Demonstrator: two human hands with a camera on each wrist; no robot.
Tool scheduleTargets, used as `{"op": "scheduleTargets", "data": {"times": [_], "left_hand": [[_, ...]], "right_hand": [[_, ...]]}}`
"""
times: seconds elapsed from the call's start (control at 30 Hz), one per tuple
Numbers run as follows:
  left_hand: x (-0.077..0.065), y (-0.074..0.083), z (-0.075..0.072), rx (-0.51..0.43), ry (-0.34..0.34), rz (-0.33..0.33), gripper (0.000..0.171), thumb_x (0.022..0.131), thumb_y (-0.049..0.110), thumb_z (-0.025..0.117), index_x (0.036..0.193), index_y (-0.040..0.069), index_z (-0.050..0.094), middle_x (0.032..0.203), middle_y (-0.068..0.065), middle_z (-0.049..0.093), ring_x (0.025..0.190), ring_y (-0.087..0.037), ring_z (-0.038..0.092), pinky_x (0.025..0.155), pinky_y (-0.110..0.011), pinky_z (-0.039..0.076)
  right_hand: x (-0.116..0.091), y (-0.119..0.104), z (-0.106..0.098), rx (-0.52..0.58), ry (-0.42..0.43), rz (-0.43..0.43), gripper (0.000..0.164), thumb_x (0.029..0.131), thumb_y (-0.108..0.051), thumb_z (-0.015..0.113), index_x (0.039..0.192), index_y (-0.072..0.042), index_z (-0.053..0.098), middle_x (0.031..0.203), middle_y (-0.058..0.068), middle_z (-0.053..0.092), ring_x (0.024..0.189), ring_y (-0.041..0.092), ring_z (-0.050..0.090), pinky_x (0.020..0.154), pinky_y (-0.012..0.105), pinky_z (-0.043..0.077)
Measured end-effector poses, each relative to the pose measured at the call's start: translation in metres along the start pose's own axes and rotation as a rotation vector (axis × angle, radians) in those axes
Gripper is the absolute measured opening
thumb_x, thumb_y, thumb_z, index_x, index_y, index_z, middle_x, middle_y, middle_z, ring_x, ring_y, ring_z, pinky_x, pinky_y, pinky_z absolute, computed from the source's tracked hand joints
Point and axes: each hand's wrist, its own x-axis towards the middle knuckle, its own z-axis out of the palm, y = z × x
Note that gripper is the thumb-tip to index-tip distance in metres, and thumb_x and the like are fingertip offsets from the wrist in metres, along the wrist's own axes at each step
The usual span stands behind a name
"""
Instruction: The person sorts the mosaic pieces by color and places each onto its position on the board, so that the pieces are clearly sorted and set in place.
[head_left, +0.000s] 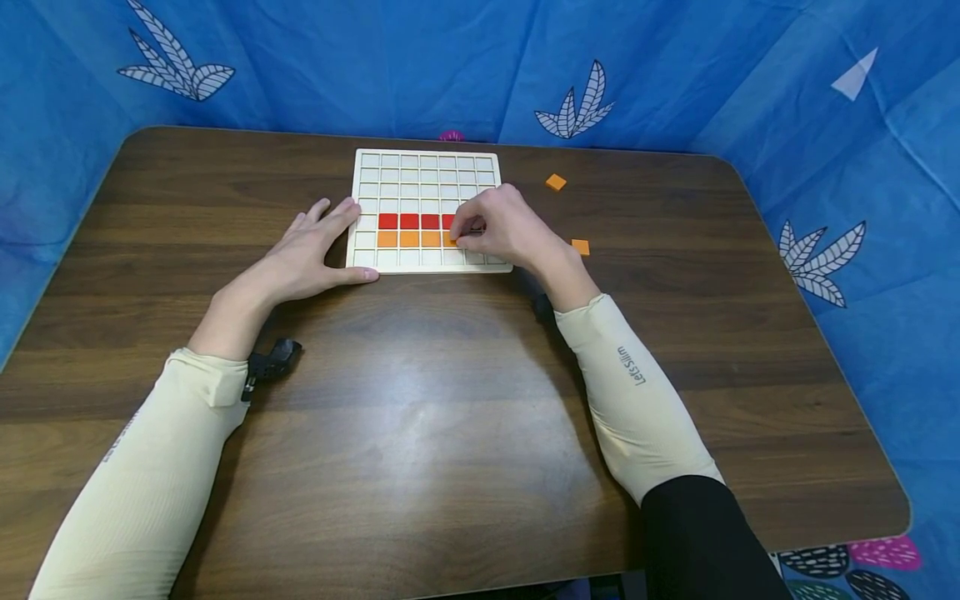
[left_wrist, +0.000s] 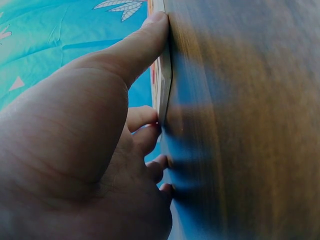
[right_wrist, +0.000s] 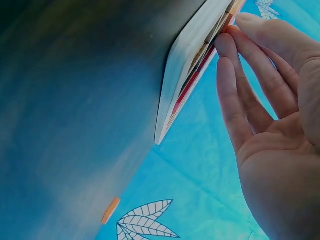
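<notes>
A white grid board (head_left: 427, 271) lies near the far side of the table, a row of red tiles (head_left: 408, 222) in it and a row of orange tiles (head_left: 408, 239) just nearer. My right hand (head_left: 502, 221) reaches over the board's right part, thumb and fingertips pinching an orange square tile (head_left: 450, 240) at the right end of the orange row. Spread out at the board's left side, my left hand (head_left: 303, 254) rests its thumb on the near left corner and a fingertip on the left edge. In the left wrist view, the thumb (left_wrist: 145, 42) lies along the board's edge.
Two loose orange tiles (head_left: 556, 182) (head_left: 581, 247) lie on the wooden table (head_left: 420, 433) right of the board, the nearer one close to my right wrist. A blue patterned cloth (head_left: 450, 67) hangs behind the table and along its sides.
</notes>
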Motion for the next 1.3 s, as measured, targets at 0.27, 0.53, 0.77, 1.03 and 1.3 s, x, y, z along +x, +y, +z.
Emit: {"op": "scheduleTargets", "data": {"times": [0.27, 0.53, 0.77, 1.03, 1.3], "left_hand": [[-0.001, 0.000, -0.001, -0.004, -0.007, 0.000, 0.109, 0.094, 0.059, 0.073, 0.171, 0.012, 0.011, 0.179, -0.007, 0.003, 0.164, -0.039, -0.008, 0.131, -0.062, -0.003], [0.000, 0.001, -0.001, 0.010, 0.001, 0.000, 0.109, 0.093, 0.060, 0.074, 0.171, 0.013, 0.013, 0.179, -0.006, 0.004, 0.164, -0.039, -0.006, 0.132, -0.061, -0.001], [0.000, 0.002, 0.001, 0.012, 0.003, -0.002, 0.109, 0.093, 0.059, 0.074, 0.171, 0.013, 0.014, 0.179, -0.006, 0.004, 0.164, -0.039, -0.006, 0.132, -0.060, -0.001], [0.000, 0.002, 0.002, 0.012, 0.000, -0.011, 0.109, 0.094, 0.059, 0.073, 0.171, 0.013, 0.012, 0.179, -0.005, 0.003, 0.164, -0.039, -0.006, 0.132, -0.060, -0.001], [0.001, 0.001, 0.001, 0.016, -0.001, -0.010, 0.109, 0.094, 0.059, 0.073, 0.171, 0.013, 0.012, 0.179, -0.006, 0.003, 0.164, -0.039, -0.006, 0.132, -0.059, -0.002]], "right_hand": [[-0.001, 0.007, -0.005, 0.092, 0.096, 0.085, 0.011, 0.096, -0.018, 0.079, 0.105, -0.015, 0.083, 0.099, -0.002, 0.078, 0.095, 0.016, 0.062, 0.085, 0.027, 0.055], [-0.003, 0.027, -0.014, 0.094, 0.202, 0.155, 0.016, 0.098, -0.019, 0.076, 0.111, -0.013, 0.082, 0.109, 0.003, 0.079, 0.099, 0.015, 0.065, 0.091, 0.029, 0.059], [-0.009, 0.051, -0.026, 0.088, 0.304, 0.266, 0.022, 0.101, -0.019, 0.071, 0.121, -0.012, 0.079, 0.118, 0.004, 0.078, 0.101, 0.016, 0.067, 0.095, 0.029, 0.058], [-0.018, 0.082, -0.041, 0.089, 0.385, 0.404, 0.032, 0.101, -0.019, 0.071, 0.132, -0.013, 0.073, 0.135, 0.006, 0.071, 0.123, 0.026, 0.064, 0.111, 0.036, 0.052], [-0.024, 0.106, -0.051, 0.092, 0.333, 0.515, 0.044, 0.102, -0.023, 0.071, 0.144, -0.013, 0.064, 0.149, 0.009, 0.063, 0.134, 0.028, 0.058, 0.118, 0.041, 0.047]]}}
